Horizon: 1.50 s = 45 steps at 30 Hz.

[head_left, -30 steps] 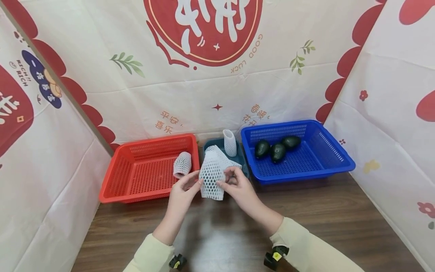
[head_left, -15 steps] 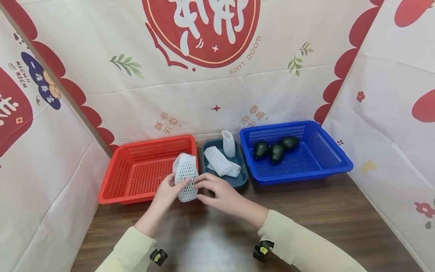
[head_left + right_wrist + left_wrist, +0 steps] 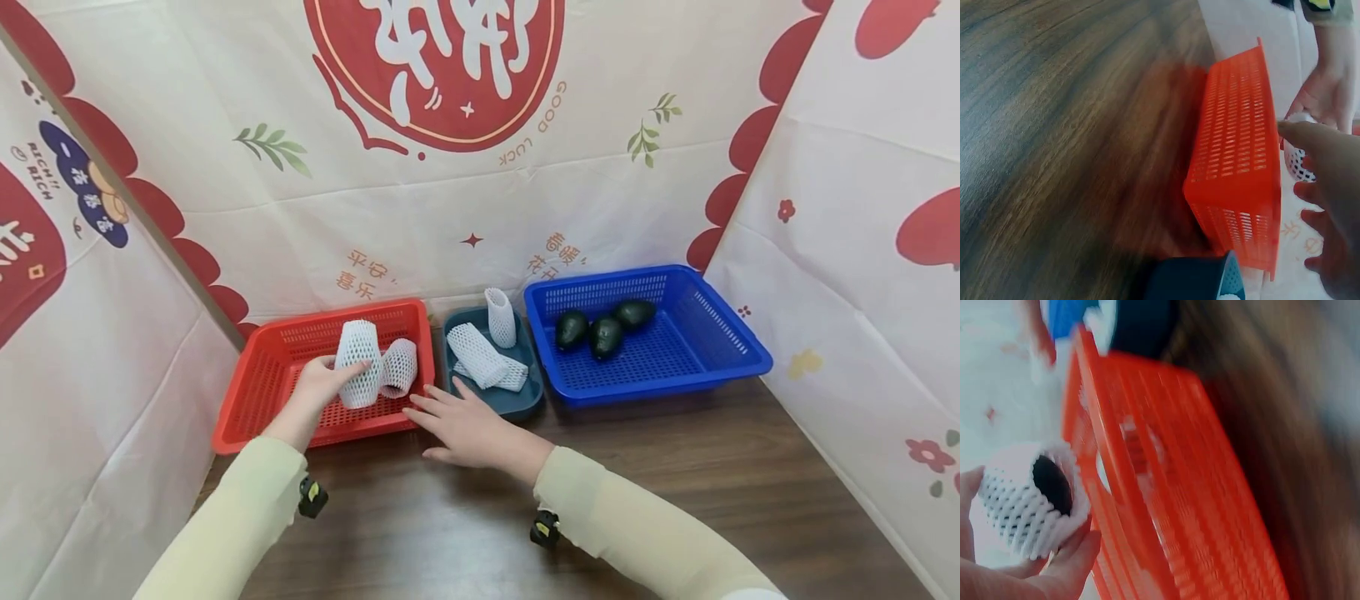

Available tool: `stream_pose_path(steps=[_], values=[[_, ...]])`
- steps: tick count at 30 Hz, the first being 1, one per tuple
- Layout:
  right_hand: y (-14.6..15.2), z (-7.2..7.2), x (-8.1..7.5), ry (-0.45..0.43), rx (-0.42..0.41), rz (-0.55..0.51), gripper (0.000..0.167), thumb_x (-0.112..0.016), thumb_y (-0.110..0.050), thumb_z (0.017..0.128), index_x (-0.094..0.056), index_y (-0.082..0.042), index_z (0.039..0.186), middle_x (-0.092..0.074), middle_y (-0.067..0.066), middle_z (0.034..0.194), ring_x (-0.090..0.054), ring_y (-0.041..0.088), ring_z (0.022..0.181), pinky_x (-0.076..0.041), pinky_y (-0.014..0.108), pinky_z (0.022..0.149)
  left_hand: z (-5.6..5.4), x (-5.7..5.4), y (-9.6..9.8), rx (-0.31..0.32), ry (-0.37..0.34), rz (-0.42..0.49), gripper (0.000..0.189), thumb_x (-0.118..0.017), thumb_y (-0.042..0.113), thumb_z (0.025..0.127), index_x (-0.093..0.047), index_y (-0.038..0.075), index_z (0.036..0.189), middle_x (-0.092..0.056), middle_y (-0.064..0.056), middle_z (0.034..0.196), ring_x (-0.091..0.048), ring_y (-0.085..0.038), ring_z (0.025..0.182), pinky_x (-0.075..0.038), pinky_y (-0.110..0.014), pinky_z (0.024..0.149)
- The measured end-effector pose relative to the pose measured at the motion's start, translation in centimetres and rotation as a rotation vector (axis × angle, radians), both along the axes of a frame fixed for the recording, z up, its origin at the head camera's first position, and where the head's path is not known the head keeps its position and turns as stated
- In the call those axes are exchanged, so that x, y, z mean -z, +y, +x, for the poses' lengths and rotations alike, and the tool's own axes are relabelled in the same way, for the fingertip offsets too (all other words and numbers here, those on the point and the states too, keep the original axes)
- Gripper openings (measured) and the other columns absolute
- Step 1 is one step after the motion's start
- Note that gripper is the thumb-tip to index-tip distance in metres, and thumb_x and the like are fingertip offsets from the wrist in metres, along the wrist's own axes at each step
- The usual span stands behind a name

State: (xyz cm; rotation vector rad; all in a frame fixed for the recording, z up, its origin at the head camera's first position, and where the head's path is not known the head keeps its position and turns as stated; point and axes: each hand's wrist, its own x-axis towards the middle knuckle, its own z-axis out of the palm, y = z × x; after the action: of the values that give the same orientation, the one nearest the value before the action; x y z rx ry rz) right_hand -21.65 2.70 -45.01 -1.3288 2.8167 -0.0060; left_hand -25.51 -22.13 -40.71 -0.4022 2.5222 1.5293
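My left hand grips an avocado in a white foam net sleeve, held over the red basket. The dark avocado shows through the sleeve's open end in the left wrist view. Beside it, another white foam net sleeve lies in the basket; what it holds is hard to tell. With fingers spread and nothing held, my right hand hovers near the basket's right front corner. Several white foam net sleeves lie or stand in the dark teal tray between the baskets.
A blue basket stands at the right with three dark avocados in it. Wood-grain table extends in front of the containers. Printed cloth walls rise behind and on both sides.
The sleeved avocado was between both hands in front of the tray. My left hand has carried it left over the red basket, and my right hand has let go, its fingers now spread.
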Motion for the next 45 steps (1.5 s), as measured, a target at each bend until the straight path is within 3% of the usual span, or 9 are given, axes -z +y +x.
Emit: stream_pose_path(steps=[9, 16, 20, 23, 28, 32, 40, 45], values=[[0.3, -0.1, 0.9, -0.119, 0.017, 0.074, 0.086, -0.057, -0.063, 0.088, -0.021, -0.025, 0.156, -0.013, -0.004, 0.162, -0.007, 0.018, 0.148, -0.009, 0.059, 0.114, -4.6, 0.3, -2.4, 0.090, -0.068, -0.260, 0.059, -0.070, 0.038, 0.088, -0.056, -0.011, 0.118, -0.065, -0.023, 0.107, -0.063, -0.023, 0.083, -0.055, -0.038, 0.076], [0.5, -0.2, 0.2, -0.190, 0.033, 0.076, 0.083, -0.056, -0.061, 0.090, -0.021, -0.026, 0.156, -0.010, -0.007, 0.162, -0.005, 0.015, 0.148, -0.010, 0.059, 0.113, -6.8, 1.1, -2.9, 0.164, -0.148, -0.191, 0.055, -0.071, 0.032, 0.088, -0.052, -0.010, 0.118, -0.064, -0.020, 0.103, -0.062, -0.020, 0.079, -0.056, -0.034, 0.072], [0.3, -0.3, 0.2, -0.185, 0.035, 0.082, 0.083, -0.055, -0.062, 0.090, -0.021, -0.026, 0.156, -0.011, -0.007, 0.162, -0.006, 0.015, 0.148, -0.014, 0.058, 0.113, -7.9, 1.8, -3.0, 0.205, -0.186, -0.266, 0.054, -0.067, 0.032, 0.090, -0.051, -0.011, 0.118, -0.062, -0.020, 0.099, -0.061, -0.021, 0.078, -0.056, -0.036, 0.070], [0.2, -0.3, 0.2, -0.194, 0.032, 0.080, 0.083, -0.056, -0.062, 0.090, -0.021, -0.027, 0.156, -0.011, -0.008, 0.162, -0.007, 0.015, 0.147, -0.016, 0.057, 0.113, -8.3, 2.3, -3.2, 0.230, -0.220, -0.323, 0.056, -0.065, 0.033, 0.091, -0.049, -0.013, 0.120, -0.060, -0.022, 0.101, -0.060, -0.026, 0.083, -0.055, -0.040, 0.074], [0.0, -0.2, 0.4, -0.215, 0.035, 0.074, 0.082, -0.055, -0.062, 0.090, -0.022, -0.028, 0.156, -0.011, -0.009, 0.162, -0.007, 0.015, 0.147, -0.016, 0.058, 0.113, -8.5, 2.8, -3.1, 0.315, -0.251, -0.436, 0.071, -0.066, 0.038, 0.089, -0.044, -0.013, 0.133, -0.054, -0.028, 0.123, -0.055, -0.034, 0.104, -0.048, -0.048, 0.093], [0.0, -0.1, 0.6, -0.218, 0.037, 0.080, 0.082, -0.055, -0.062, 0.090, -0.022, -0.028, 0.156, -0.011, -0.009, 0.162, -0.007, 0.014, 0.147, -0.017, 0.058, 0.113, -8.7, 3.1, -3.0, 0.367, -0.282, -0.510, 0.078, -0.067, 0.042, 0.087, -0.043, -0.013, 0.137, -0.052, -0.027, 0.128, -0.052, -0.035, 0.108, -0.045, -0.049, 0.095], [-0.2, 0.1, 0.6, -0.220, 0.037, 0.069, 0.081, -0.058, -0.058, 0.090, -0.023, -0.028, 0.156, -0.012, -0.009, 0.162, -0.008, 0.015, 0.147, -0.018, 0.059, 0.112, -8.9, 3.0, -3.3, 0.346, -0.341, -0.433, 0.066, -0.070, 0.039, 0.087, -0.052, -0.008, 0.130, -0.060, -0.019, 0.109, -0.055, -0.032, 0.098, -0.051, -0.041, 0.081], [-0.1, 0.0, 0.5, -0.224, 0.041, 0.065, 0.081, -0.060, -0.056, 0.090, -0.023, -0.028, 0.156, -0.011, -0.008, 0.162, -0.007, 0.015, 0.147, -0.018, 0.059, 0.112, -8.5, 2.8, -3.3, 0.301, -0.383, -0.325, 0.070, -0.068, 0.037, 0.089, -0.043, -0.006, 0.139, -0.053, -0.024, 0.123, -0.051, -0.036, 0.110, -0.049, -0.047, 0.088]])
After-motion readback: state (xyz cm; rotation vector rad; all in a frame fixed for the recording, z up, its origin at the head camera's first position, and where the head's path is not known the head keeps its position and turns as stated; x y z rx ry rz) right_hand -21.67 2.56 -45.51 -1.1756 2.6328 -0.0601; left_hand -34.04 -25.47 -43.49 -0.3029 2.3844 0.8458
